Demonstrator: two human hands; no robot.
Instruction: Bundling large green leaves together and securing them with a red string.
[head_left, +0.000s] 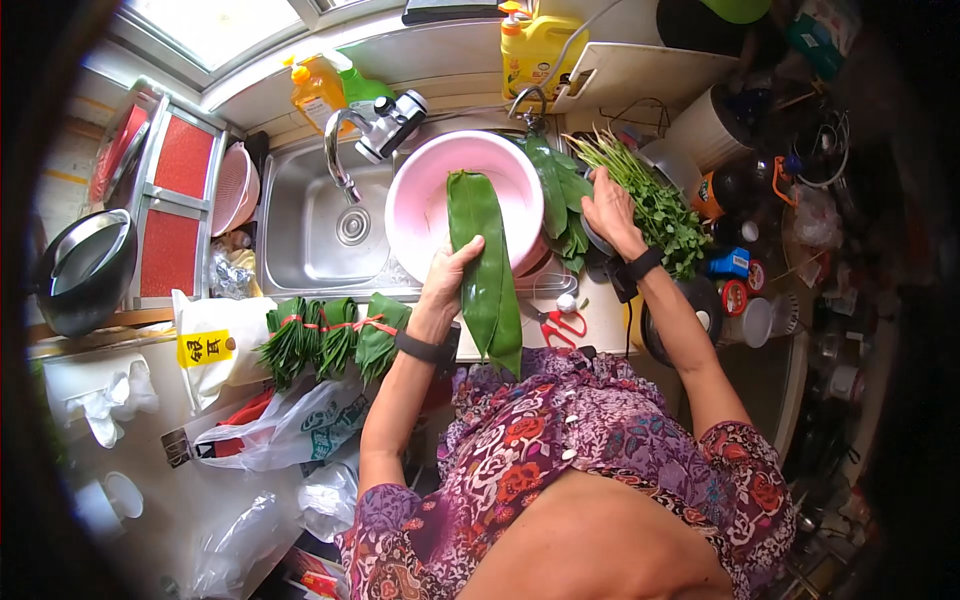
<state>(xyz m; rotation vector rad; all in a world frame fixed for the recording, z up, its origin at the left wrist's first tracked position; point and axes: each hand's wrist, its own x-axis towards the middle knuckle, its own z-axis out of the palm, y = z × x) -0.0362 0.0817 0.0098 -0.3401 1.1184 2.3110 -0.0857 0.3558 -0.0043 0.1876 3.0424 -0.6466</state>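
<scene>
My left hand (448, 279) holds broad green leaves (486, 277) lengthwise, thumb on top, over the near rim of a pink plastic basin (405, 169). My right hand (609, 204) is right of the basin, fingers bent down beside a dark round vessel, partly hidden; whether it holds anything cannot be told. More broad leaves (551, 187) hang between basin and right hand, under a small tap. A bunch of leafy green herbs (664, 214) lies just beyond that hand. Several leaf bundles tied with red string (341, 330) lie left of my left forearm.
The steel sink (292, 225) has a curved faucet (337, 150) above it. Red-handled scissors (562, 328) lie near the counter's front edge. Soap bottles (315, 94) and a yellow jug (536, 52) stand behind. Jars (733, 297) and a cola bottle crowd the right; a white bag (225, 352) lies left.
</scene>
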